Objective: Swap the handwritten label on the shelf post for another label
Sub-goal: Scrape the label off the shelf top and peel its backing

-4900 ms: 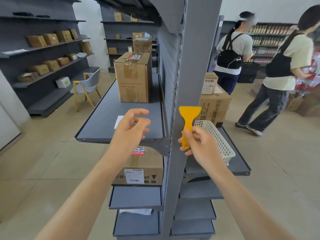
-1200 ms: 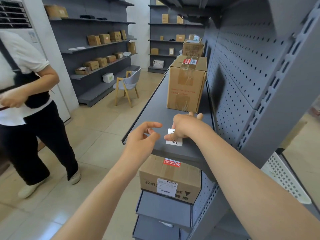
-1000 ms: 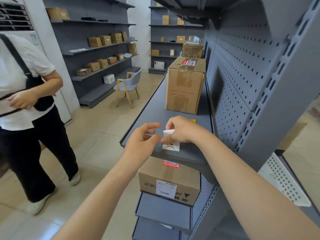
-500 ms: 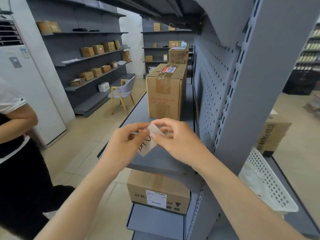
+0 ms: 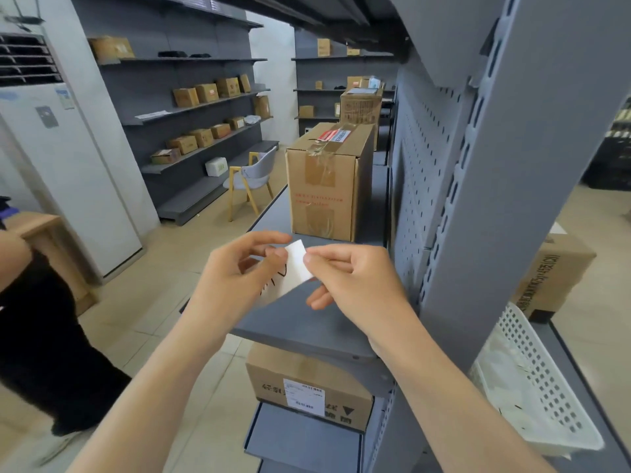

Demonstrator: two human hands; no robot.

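Note:
A small white label (image 5: 296, 268) with black handwriting is held in the air above the grey shelf (image 5: 307, 322). My left hand (image 5: 232, 281) pinches its left side. My right hand (image 5: 355, 281) pinches its upper right corner, which is curled back. The grey slotted shelf post (image 5: 505, 186) rises just right of my right hand and carries no label where I can see it. Part of the writing is hidden behind my left fingers.
A tall taped cardboard box (image 5: 327, 179) stands on the shelf behind my hands. Another box (image 5: 307, 384) sits on the shelf below. A white perforated basket (image 5: 532, 380) lies right of the post. A person in black trousers (image 5: 41, 336) stands at the left.
My right hand picked the label up off the shelf and my left hand joined it. Both hands now hold it higher, with one corner bent back. The yellow scraper is gone from my right hand.

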